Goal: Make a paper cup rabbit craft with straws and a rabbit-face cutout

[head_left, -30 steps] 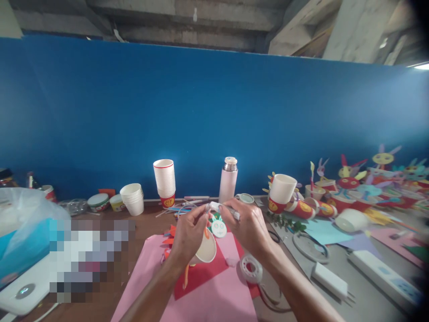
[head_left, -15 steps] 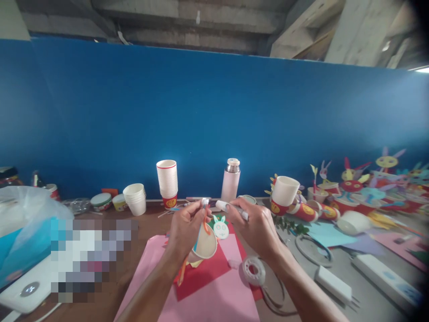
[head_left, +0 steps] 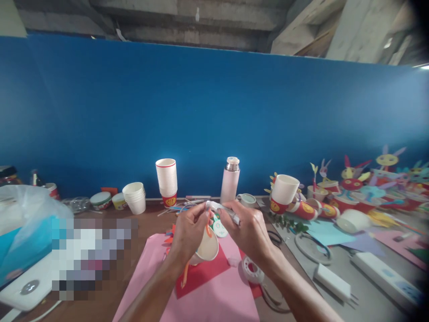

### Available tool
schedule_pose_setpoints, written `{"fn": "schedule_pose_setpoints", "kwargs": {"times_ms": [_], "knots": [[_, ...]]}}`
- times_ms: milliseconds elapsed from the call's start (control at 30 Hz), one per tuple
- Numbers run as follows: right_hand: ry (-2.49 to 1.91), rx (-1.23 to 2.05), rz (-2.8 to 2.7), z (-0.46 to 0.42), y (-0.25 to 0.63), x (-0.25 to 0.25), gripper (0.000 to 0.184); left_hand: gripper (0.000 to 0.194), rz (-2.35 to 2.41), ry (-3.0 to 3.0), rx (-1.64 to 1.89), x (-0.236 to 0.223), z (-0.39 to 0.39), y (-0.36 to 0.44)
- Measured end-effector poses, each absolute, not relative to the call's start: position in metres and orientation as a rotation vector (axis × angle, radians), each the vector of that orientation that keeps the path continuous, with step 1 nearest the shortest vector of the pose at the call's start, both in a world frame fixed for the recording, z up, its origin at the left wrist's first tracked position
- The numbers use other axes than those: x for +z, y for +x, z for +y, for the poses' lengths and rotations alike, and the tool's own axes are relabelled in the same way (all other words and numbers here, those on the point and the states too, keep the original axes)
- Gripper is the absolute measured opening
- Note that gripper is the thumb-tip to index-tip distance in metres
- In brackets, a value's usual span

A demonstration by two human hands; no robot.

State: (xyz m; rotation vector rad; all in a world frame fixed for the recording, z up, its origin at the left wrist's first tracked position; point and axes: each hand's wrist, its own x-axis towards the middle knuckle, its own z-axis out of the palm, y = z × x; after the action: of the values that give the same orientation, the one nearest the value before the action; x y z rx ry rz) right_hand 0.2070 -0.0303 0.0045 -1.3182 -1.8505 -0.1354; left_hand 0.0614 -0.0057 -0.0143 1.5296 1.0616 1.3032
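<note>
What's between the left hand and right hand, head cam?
A white marker spans from the left hand to the right hand in the head view. Lower in the picture, the round bunny face also shows between them.

Pretty sure it's a craft workspace in some bare concrete building: beams (head_left: 221,33) overhead, blue partition (head_left: 201,112), table (head_left: 103,308) loaded with coloured paper (head_left: 214,297), stacked cups (head_left: 166,179), bunny-eared figures (head_left: 387,159).
</note>
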Motion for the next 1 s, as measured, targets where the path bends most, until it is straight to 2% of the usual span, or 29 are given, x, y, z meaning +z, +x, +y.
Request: {"fn": "schedule_pose_setpoints", "kwargs": {"times_ms": [333, 1000], "knots": [[-1.259, -0.054, -1.851, -0.032, 0.2038, 0.002, 0.023, 0.03, 1.124, 1.589, 1.311, -0.0152, -0.0048, 0.0628], [-1.446, -0.179, -1.85, -0.0308, 0.2062, 0.0061, 0.027, 0.022, 1.142, 1.662, 1.311, -0.019, -0.0061, 0.0655]]}}
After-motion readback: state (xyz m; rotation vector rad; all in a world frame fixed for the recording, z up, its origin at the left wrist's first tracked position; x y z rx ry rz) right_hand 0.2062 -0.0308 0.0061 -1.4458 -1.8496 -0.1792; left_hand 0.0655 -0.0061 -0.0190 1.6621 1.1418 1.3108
